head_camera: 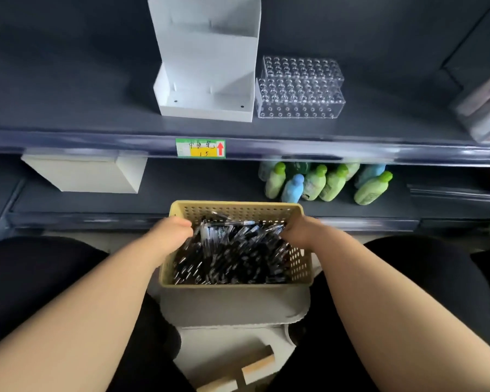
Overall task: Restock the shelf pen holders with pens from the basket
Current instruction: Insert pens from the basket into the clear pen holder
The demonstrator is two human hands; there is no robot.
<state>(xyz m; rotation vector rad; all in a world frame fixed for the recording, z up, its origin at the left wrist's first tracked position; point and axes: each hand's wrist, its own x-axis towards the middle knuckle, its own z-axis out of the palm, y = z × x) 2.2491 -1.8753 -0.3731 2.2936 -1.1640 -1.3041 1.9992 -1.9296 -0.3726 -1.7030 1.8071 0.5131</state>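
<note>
The pens (232,250) are likely light, stiff and slick-barrelled, so a loose handful would probably slide and fan out; a small bunch gathered parallel and pinched round the middle of the barrels looks the safest hold, since the heap is crisscrossed and a pen pulled by one end would likely snag on its neighbours. They are slim sticks with clear bodies and black ends and clips, a few showing a blue printed band, and they lie jumbled at all angles. They fill the yellow perforated basket (235,209), which sits at 6 o'clock in the view between the person's knees on a pale box. The left hand (171,230) reaches into the basket's 9 o'clock side and the right hand (299,232) into its 3 o'clock side, well apart from each other; the fingers of both are buried in the pile, so I cannot tell whether either has pens clamped. The targets stand at 12 o'clock on the upper shelf (68,108): a clear two-tier pen holder (300,91) drilled with rows of holes, none filled, and touching its 9 o'clock side a white card stand (207,80), also bare
</note>
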